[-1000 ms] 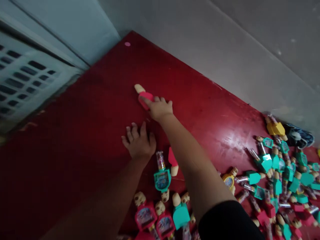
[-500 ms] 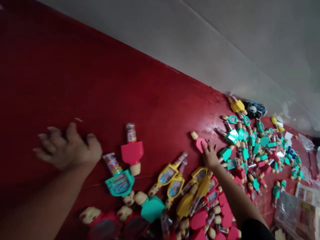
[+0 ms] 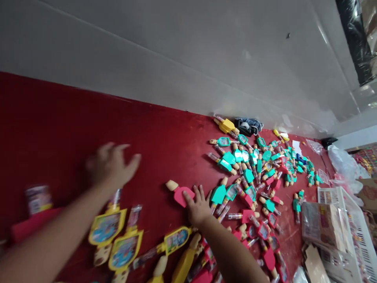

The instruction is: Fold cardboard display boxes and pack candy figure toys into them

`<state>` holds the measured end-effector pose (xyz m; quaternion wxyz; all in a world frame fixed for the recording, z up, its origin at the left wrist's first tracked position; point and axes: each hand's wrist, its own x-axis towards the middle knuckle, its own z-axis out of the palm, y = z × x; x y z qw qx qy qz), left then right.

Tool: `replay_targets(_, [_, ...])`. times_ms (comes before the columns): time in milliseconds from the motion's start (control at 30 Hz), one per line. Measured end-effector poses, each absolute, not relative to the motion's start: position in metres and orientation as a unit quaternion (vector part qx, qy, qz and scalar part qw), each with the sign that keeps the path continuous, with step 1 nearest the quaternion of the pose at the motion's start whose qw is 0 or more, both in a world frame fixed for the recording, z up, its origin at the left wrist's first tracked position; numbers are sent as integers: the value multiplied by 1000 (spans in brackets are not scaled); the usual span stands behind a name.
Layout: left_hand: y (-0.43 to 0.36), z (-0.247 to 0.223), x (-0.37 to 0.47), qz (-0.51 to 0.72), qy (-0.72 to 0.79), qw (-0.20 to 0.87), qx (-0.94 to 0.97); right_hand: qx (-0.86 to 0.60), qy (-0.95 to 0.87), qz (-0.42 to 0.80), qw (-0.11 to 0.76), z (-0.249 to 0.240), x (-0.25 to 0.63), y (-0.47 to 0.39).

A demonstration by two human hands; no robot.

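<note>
Fingers of right hand (image 3: 198, 205) spread flat and open, tips pressed on pink toy (image 3: 180, 194), nothing clasped. Pink toy flat on red tabletop (image 3: 59, 125), tan round head pointing toward 10 o'clock, lying just at 10 o'clock of the right hand and at 9 o'clock of the big scatter of teal toys (image 3: 250, 165). Left hand (image 3: 110, 165) raised over the tabletop at 9 o'clock of the pink toy, fingers loosely spread, blurred by motion; apparently empty, though hard to tell for certain. Yellow toys (image 3: 118, 239) with picture windows at 7 o'clock of the pink toy, close to the left forearm. White basket (image 3: 350, 220) at far 3 o'clock, holding packets.

Judged as moulded plastic: light, stiff, smooth and a little slippery on the glossy tabletop, so likely to skate under a flat press. Best taken by pinching across the flat pink body, thumb on one edge and fingers on the other; head and thin tube end looking like weaker points, better left alone.
</note>
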<state>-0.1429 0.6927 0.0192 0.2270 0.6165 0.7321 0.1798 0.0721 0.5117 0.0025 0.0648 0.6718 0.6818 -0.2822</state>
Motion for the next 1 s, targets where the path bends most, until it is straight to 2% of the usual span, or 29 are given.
replay_targets(33, [694, 12, -119, 131, 722, 259, 629, 669, 683, -289, 60, 3, 73, 513])
replay_targets(133, [688, -9, -74, 124, 735, 186, 640, 653, 690, -308, 55, 5, 74, 507])
replay_targets(200, [682, -17, -67, 141, 734, 145, 648, 639, 697, -319, 61, 8, 73, 493])
replay_targets(333, [682, -19, -75, 104, 741, 155, 645, 602, 723, -337, 44, 31, 80, 491])
replay_targets(400, [684, -20, -77, 84, 751, 153, 637, 601, 739, -305, 6, 48, 101, 537])
replay_targets(500, [684, -24, -76, 67, 757, 141, 635, 666, 727, -160, -38, 68, 158, 668])
replay_targets(600, [683, -26, -75, 52, 755, 136, 639, 727, 678, -103, -16, 71, 219, 792])
replay_targets(667, [683, -24, -75, 44, 757, 136, 638, 741, 662, -112, 0, 62, 247, 827])
replay_targets(767, [683, -18, -75, 35, 758, 140, 637, 751, 647, -129, 15, 44, 264, 803])
replay_targets(1000, [684, -13, -74, 47, 750, 159, 640, 724, 652, -210, 81, 35, 246, 634])
